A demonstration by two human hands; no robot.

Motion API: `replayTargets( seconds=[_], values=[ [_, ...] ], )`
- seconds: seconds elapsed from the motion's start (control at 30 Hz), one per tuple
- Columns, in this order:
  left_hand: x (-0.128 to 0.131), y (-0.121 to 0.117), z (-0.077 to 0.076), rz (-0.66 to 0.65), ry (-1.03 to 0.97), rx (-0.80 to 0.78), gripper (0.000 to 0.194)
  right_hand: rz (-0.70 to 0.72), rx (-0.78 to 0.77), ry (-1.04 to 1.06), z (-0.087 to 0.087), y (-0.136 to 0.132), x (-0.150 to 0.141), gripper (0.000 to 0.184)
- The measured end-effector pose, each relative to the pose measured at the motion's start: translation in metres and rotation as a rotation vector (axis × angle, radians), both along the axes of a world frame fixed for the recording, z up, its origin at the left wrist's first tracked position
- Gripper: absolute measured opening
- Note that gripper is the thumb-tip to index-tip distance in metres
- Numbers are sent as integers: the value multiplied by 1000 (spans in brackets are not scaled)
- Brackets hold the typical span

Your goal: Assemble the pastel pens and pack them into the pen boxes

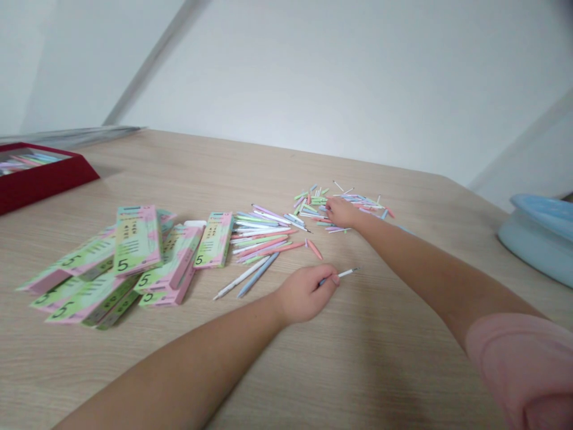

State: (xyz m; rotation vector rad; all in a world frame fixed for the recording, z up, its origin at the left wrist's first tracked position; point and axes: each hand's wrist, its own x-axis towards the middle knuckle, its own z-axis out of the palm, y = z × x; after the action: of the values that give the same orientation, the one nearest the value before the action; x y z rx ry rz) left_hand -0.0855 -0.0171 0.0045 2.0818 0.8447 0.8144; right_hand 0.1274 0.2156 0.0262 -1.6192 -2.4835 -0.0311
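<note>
The left hand (308,292) was closed round a slim pen (348,273), its white end and dark tip projecting over the worktop (290,382). The right hand (341,212) rested among the scattered pen parts (317,200) beyond; I could not tell whether it held one. A light fingertip pinch seemed best, the smooth-looking, slender pieces being apt to roll. Leftward lay pastel pens (257,239) and flat, printed cartons (138,239).
</note>
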Motion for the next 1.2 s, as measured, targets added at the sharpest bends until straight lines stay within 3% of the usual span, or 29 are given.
replayTargets(
  seconds=[0.17, 0.3, 0.4, 0.5, 0.6, 0.87, 1.2],
  values=[
    [0, -1, 1, 6, -4, 9, 31, 7, 138, 324, 0, -19, -2, 33],
    [0, -1, 0, 31, 12, 29, 29, 33, 132, 603, -6, -67, 7, 41],
    [1, -1, -1, 53, 23, 35, 29, -73, -42, 1092, -19, -127, 29, 38],
    [2, -1, -1, 61, 41, 45, 30, -151, -259, 1314, -30, -191, 51, 32],
    [2, 0, 0, 58, 77, 56, 30, -190, -358, 1444, -33, -232, 56, 28],
    [4, -1, 8, 68, 171, 81, 32, 69, -345, 1460, -27, -235, 51, 19],
    [5, 0, 4, 60, 212, 90, 29, 162, -362, 1451, -26, -234, 70, 16]
  ],
)
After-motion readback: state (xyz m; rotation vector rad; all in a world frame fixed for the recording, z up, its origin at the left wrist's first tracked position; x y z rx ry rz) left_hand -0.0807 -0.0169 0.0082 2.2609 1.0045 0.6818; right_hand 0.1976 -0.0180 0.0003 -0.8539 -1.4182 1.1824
